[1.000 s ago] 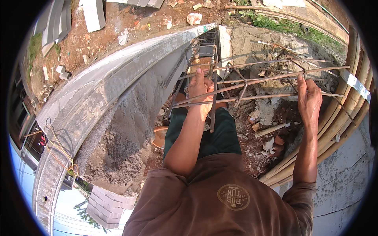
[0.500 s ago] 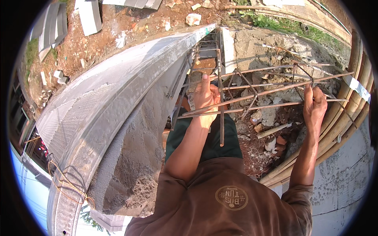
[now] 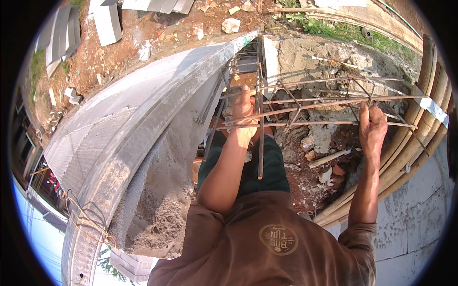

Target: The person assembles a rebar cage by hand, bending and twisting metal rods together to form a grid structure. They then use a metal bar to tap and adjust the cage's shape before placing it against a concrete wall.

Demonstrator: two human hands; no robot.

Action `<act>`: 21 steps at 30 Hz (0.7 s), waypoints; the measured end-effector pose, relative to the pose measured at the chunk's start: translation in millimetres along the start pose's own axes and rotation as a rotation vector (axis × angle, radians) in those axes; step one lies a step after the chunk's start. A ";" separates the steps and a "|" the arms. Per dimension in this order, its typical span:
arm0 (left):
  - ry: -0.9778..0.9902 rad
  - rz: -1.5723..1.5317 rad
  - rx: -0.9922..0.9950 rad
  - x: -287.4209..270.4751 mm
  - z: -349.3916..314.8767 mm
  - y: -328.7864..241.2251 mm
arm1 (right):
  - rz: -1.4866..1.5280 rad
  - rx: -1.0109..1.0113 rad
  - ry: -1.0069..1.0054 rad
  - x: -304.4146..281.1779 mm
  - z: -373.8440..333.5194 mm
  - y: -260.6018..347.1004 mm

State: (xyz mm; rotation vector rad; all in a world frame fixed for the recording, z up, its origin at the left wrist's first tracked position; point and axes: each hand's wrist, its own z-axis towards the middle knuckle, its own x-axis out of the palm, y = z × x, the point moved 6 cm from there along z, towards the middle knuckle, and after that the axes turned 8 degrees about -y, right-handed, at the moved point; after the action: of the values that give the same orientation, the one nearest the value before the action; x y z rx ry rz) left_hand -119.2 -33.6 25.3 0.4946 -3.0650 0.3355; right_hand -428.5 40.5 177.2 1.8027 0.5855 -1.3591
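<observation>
A cage of thin rusty steel rebar (image 3: 315,106), with long bars joined by bent stirrups, lies crosswise in front of me. My left hand (image 3: 244,114) is closed around the bars at its left end, thumb pointing away from me; part of the fingers is hidden behind the steel. Toward the other end, my right hand (image 3: 372,123) grips the cage beside a stirrup (image 3: 361,87). Upright rebar (image 3: 260,143) crosses the cage just right of my left hand, running back toward a narrow gap beside the wall.
A grey concrete wall with a long pale ledge (image 3: 121,162) curves along my left. Bundled bamboo poles (image 3: 415,152) stand at the right. Rubble and a broken stick (image 3: 329,158) lie below the cage. Roofing sheets (image 3: 107,24) rest on red soil at the far left.
The cage has turned slightly: its left end has shifted away from me and its right tip has come a little nearer. Both hands have moved with it and keep their hold.
</observation>
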 end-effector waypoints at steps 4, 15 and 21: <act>0.045 0.074 0.031 0.6 13.8 2.6 | -0.004 0.012 0.025 7.1 0.8 -1.1; 0.127 0.099 0.043 -0.8 56.9 12.2 | -0.016 0.107 0.090 17.5 0.4 -3.0; 0.072 0.137 0.063 -14.6 57.4 15.7 | 0.068 0.203 0.125 13.1 1.2 1.6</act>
State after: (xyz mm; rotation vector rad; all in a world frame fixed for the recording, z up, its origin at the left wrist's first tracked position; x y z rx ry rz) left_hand -109.4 -26.8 -34.8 0.2683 -3.0333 0.4441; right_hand -423.9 37.3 165.2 2.0635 0.4603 -1.3049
